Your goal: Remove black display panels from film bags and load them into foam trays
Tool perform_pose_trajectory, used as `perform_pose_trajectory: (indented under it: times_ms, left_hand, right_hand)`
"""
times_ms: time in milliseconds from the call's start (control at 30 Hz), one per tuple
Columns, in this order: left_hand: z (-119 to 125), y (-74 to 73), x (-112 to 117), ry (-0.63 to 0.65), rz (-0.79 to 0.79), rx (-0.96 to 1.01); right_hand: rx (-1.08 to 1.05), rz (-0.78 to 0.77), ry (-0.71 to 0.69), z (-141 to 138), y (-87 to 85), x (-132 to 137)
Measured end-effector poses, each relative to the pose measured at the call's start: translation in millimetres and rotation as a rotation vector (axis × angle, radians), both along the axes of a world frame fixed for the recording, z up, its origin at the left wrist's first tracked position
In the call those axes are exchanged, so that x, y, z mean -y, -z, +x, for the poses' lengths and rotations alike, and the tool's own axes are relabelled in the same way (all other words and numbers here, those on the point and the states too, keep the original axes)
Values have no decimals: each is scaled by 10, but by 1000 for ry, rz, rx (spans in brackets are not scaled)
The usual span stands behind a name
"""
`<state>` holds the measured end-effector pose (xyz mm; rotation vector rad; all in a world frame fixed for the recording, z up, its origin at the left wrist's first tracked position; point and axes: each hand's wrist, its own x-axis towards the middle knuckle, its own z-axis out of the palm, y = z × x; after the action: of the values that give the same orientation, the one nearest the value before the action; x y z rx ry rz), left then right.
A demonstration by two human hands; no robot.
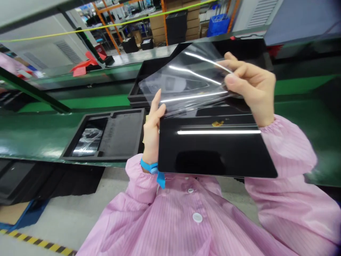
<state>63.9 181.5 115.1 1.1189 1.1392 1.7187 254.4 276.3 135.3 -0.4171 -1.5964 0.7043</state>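
Observation:
A glossy black tablet (215, 149) is held flat in front of my chest. My left hand (153, 129) grips its left edge, thumb and fingers up along the side. My right hand (249, 85) pinches a clear plastic film (186, 85) that is lifted off the far part of the screen and curls upward. A small yellow mark (217, 123) sits on the glass near the film's peel line. Pink sleeves cover both arms, and a blue strap (153, 169) circles my left wrist.
A green conveyor belt (39, 131) runs across in front of me. On it lies a black foam tray (114, 137) with a bagged item in its left pocket, and a second black tray (149, 78) behind the film. Shelving, boxes and crates stand far back.

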Motion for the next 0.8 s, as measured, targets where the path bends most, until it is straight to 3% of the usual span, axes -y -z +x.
perform_pose_trajectory:
  times_ms: [133,333,567,700,800]
  left_hand:
    - [117,-26,31,-34,70,90]
    - [19,-24,47,123,90,137]
    - [-51,-12,71,168,80,219]
    - [-225,103,9,98,8,124]
    - [-599,192,-34,-89,-166,96]
  right_hand:
    - [-46,105,-55,-5,39,-38]
    - [31,12,14,-45,32,-15]
    - [22,39,-16,-169,85,-80]
    - [-20,64,-60,-237,207,-133]
    - [33,18,-62,-185,443,-315]
